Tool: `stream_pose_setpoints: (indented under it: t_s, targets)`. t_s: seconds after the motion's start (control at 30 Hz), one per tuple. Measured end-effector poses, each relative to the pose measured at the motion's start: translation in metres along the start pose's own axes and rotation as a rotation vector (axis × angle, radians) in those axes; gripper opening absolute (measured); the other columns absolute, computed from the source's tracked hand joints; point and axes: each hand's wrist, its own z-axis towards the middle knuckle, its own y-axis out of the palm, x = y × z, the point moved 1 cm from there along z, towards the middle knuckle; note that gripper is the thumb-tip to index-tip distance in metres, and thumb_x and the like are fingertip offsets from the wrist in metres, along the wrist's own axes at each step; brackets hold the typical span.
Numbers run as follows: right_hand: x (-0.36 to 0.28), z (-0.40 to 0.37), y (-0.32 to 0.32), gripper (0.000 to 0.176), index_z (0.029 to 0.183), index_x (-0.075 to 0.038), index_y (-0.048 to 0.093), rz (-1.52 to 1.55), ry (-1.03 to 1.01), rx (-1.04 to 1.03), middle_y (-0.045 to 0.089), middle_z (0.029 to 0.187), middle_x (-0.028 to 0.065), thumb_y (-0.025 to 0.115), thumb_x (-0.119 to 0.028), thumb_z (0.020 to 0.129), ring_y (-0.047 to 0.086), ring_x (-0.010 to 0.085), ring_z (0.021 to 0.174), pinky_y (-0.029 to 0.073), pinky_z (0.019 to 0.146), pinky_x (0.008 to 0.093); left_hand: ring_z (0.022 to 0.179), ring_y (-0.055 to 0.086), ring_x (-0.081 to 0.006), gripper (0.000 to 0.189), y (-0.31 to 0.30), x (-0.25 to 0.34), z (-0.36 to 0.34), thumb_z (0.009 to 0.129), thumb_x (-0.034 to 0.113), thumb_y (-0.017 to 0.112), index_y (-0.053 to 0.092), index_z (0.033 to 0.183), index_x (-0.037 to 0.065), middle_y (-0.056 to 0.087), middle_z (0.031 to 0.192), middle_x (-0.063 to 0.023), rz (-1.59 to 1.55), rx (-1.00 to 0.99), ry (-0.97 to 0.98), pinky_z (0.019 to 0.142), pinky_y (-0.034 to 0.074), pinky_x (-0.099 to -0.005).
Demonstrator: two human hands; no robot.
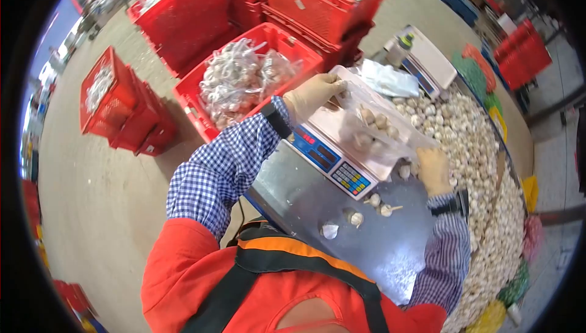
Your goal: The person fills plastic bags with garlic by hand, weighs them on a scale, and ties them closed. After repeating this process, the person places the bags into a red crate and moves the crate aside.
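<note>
A clear plastic bag [395, 102] with several garlic bulbs [378, 119] in it is stretched between my two hands, over a white digital scale [332, 159]. My left hand [312, 96], in a pale glove, is closed on the bag's left end. At the other end, my gloved right hand [434, 171] is closed on the lower right part of the bag, beside the garlic heap [439, 122]. A few loose bulbs [356, 218] lie on the metal table [293, 202] in front of the scale keypad.
Left of the scale, a red crate [194, 102] holds filled bags of garlic. More stacked red crates [317, 6] stand behind it and others [131, 104] on the floor at left. A second scale [434, 58], a spray bottle [400, 49] and plastic bags [387, 79] are at the back.
</note>
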Motion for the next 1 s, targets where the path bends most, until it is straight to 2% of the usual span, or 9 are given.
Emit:
stream_pose_setpoints:
  t_s: [0.07, 0.13, 0.23, 0.43, 0.6, 0.8, 0.87, 0.93, 1.0]
  targets:
    - [-0.02, -0.015, -0.059, 0.033, 0.103, -0.007, 0.063, 0.115, -0.065, 0.25, 0.062, 0.086, 0.0058, 0.058, -0.003, 0.071, 0.058, 0.0258, 0.079, 0.048, 0.069, 0.0375, 0.084, 0.062, -0.0175, 0.023, -0.015, -0.005, -0.003, 0.096, 0.022, 0.045, 0.06, 0.097, 0.004, 0.065, 0.094, -0.0059, -0.375, -0.042, -0.123, 0.075, 0.05, -0.0312]
    - [-0.037, -0.028, -0.104, 0.051, 0.118, -0.008, 0.06, 0.22, -0.057, 0.375, 0.064, 0.096, 0.0087, 0.057, 0.002, 0.068, 0.06, 0.0268, 0.08, 0.049, 0.072, 0.0377, 0.087, 0.062, -0.0172, 0.026, -0.015, 0.015, -0.021, 0.096, 0.02, 0.042, 0.059, 0.106, 0.002, 0.066, 0.094, -0.0075, -0.663, -0.321, 0.158, 0.079, 0.049, -0.0303]
    - [-0.049, -0.051, -0.128, 0.052, 0.124, -0.006, 0.056, 0.357, -0.067, 0.574, 0.063, 0.112, 0.0107, 0.056, 0.005, 0.074, 0.062, 0.0248, 0.091, 0.05, 0.081, 0.0347, 0.084, 0.064, -0.019, 0.035, 0.004, 0.06, -0.077, 0.095, 0.022, 0.043, 0.055, 0.118, -0.002, 0.064, 0.101, -0.0123, -0.499, -0.243, 0.445, 0.074, 0.053, -0.0323]
    - [-0.097, -0.067, -0.093, 0.027, 0.12, -0.003, 0.058, 1.065, 0.412, 0.969, 0.061, 0.114, 0.0099, 0.047, -0.007, 0.096, 0.062, 0.0188, 0.093, 0.052, 0.077, 0.031, 0.063, 0.064, -0.0155, 0.04, -0.014, 0.072, -0.126, 0.094, 0.016, 0.044, 0.05, 0.128, -0.004, 0.061, 0.115, -0.0188, -0.216, -0.332, 0.219, 0.064, 0.053, -0.0251]
    - [-0.155, -0.081, -0.04, 0.017, 0.106, -0.003, 0.062, 1.195, 0.498, 0.805, 0.064, 0.102, 0.0084, 0.055, -0.005, 0.091, 0.061, 0.0178, 0.084, 0.05, 0.071, 0.0279, 0.055, 0.061, -0.0094, 0.039, -0.005, -0.013, -0.137, 0.09, 0.023, 0.062, 0.058, 0.122, 0.001, 0.066, 0.107, -0.0089, 0.074, -0.319, -0.205, 0.055, 0.052, -0.0211]
    - [-0.173, -0.093, -0.031, 0.017, 0.086, 0.0, 0.063, 1.138, 0.613, 0.485, 0.064, 0.077, 0.0098, 0.067, -0.016, 0.083, 0.058, 0.0196, 0.068, 0.046, 0.066, 0.0301, 0.059, 0.056, -0.0062, 0.037, 0.044, -0.035, -0.169, 0.082, 0.017, 0.069, 0.06, 0.113, -0.002, 0.065, 0.082, -0.0027, 0.112, -0.165, -0.042, 0.057, 0.05, -0.0235]
    - [-0.159, -0.094, -0.046, 0.028, 0.083, -0.001, 0.063, 1.104, 0.448, 0.167, 0.062, 0.07, 0.0125, 0.066, -0.029, 0.083, 0.057, 0.0261, 0.064, 0.046, 0.065, 0.0294, 0.066, 0.059, -0.0084, 0.038, 0.059, -0.052, -0.184, 0.079, 0.016, 0.071, 0.059, 0.111, -0.001, 0.066, 0.082, -0.0031, 0.142, -0.305, -0.084, 0.06, 0.049, -0.0243]
    - [-0.157, -0.098, -0.039, 0.035, 0.082, -0.002, 0.065, 1.187, 0.412, 0.086, 0.061, 0.065, 0.0129, 0.066, -0.037, 0.083, 0.056, 0.0258, 0.059, 0.045, 0.061, 0.0323, 0.072, 0.061, -0.0089, 0.044, 0.063, -0.037, -0.195, 0.076, 0.017, 0.074, 0.058, 0.113, -0.001, 0.066, 0.086, -0.0043, 0.432, -0.416, -0.011, 0.063, 0.05, -0.0246]
    - [-0.166, -0.1, -0.054, 0.043, 0.081, -0.003, 0.067, 1.291, 0.346, 0.021, 0.06, 0.061, 0.0133, 0.065, -0.045, 0.082, 0.056, 0.0255, 0.055, 0.044, 0.056, 0.0353, 0.076, 0.06, -0.0091, 0.045, 0.05, -0.044, -0.187, 0.076, 0.014, 0.073, 0.057, 0.116, -0.001, 0.066, 0.09, -0.0036, 0.275, -0.308, -0.011, 0.067, 0.049, -0.0235]
